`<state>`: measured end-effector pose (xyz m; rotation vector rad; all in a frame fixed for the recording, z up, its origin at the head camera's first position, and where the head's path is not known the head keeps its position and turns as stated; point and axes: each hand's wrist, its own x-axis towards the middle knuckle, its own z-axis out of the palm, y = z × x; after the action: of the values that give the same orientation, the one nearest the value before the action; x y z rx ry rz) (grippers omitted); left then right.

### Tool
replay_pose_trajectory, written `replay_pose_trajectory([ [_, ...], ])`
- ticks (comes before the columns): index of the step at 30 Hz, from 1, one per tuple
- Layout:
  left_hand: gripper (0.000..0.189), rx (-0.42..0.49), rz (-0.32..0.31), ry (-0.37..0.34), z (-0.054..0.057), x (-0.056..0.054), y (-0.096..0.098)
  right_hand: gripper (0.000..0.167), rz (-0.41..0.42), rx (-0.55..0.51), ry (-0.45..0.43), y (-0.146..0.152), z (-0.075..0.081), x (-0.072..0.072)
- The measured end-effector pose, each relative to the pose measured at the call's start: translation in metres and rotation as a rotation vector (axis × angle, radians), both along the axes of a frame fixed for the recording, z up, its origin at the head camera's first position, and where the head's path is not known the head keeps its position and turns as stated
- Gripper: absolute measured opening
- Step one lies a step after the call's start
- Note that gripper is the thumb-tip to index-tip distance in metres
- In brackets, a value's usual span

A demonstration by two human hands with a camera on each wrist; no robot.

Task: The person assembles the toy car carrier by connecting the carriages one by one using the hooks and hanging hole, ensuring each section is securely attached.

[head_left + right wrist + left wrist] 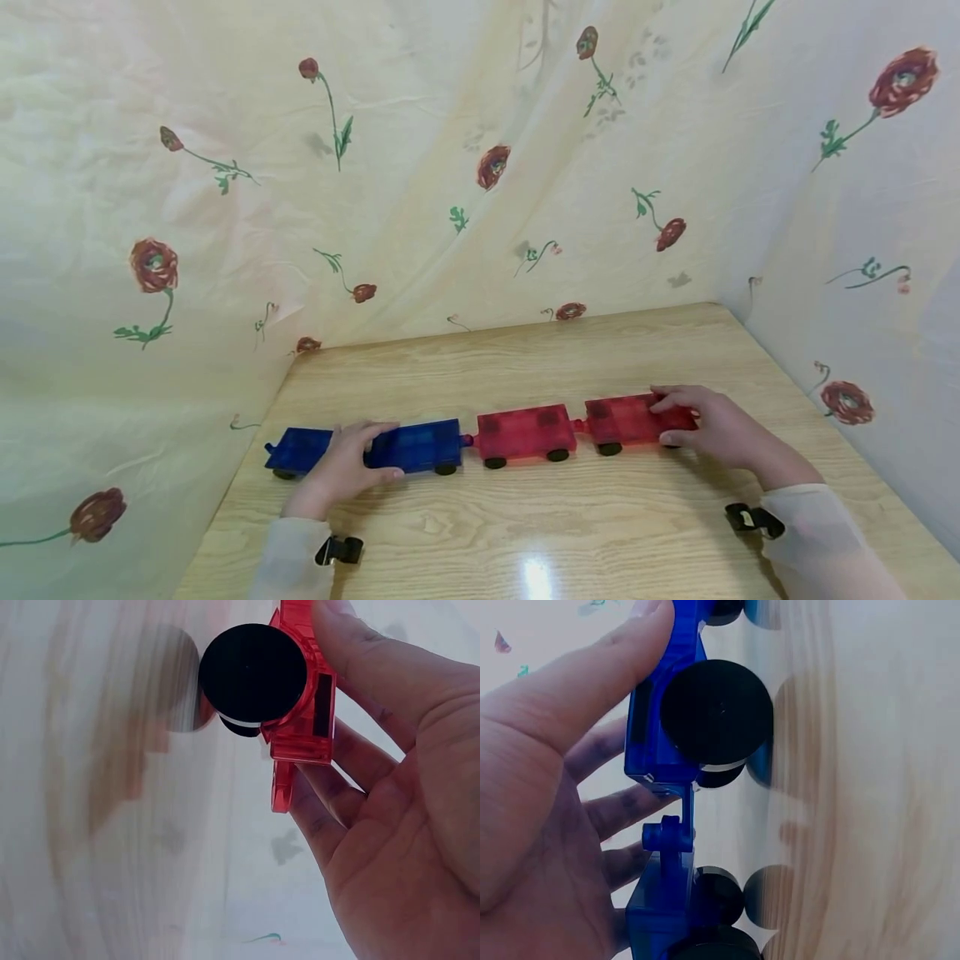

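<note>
Four-wheeled toy train cars of translucent plastic stand hitched in a row on the wooden table, two blue at the left and two red at the right. My left hand (347,467) holds the inner blue car (416,446) between thumb and fingers; its black wheel (718,712) shows in the left wrist view. Behind that hand is the outer blue car (300,448), partly hidden. At the far right my right hand (716,425) grips the end red car (626,418), whose free coupling (282,787) points toward the palm. The other red car (527,432) stands untouched mid-row.
The light wooden tabletop (480,525) carries the row. A flower-printed cloth (420,167) rises along the table's back and both sides. Black straps (341,550) sit at both wrists.
</note>
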<state>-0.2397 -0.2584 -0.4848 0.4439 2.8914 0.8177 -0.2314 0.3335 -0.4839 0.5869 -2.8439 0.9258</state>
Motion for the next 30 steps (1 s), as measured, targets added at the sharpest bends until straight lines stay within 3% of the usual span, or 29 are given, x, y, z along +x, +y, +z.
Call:
replay_pose_trajectory([
  [10, 0.084, -0.092, 0.028, 0.063, -0.001, 0.007, 0.02, 0.038, -0.02, -0.004, -0.063, 0.015, 0.003, -0.002],
  [18, 0.084, -0.13, 0.06, 0.065, 0.001, 0.011, 0.027, 0.037, -0.027, -0.012, -0.082, 0.019, 0.005, -0.003],
  [25, 0.087, -0.128, 0.044, 0.071, 0.001, 0.009, 0.028, 0.037, -0.028, 0.028, -0.09, 0.017, 0.009, -0.003],
  [30, 0.086, -0.074, 0.031, 0.063, 0.007, 0.007, 0.028, 0.04, -0.011, 0.066, -0.08, 0.015, 0.015, 0.001],
])
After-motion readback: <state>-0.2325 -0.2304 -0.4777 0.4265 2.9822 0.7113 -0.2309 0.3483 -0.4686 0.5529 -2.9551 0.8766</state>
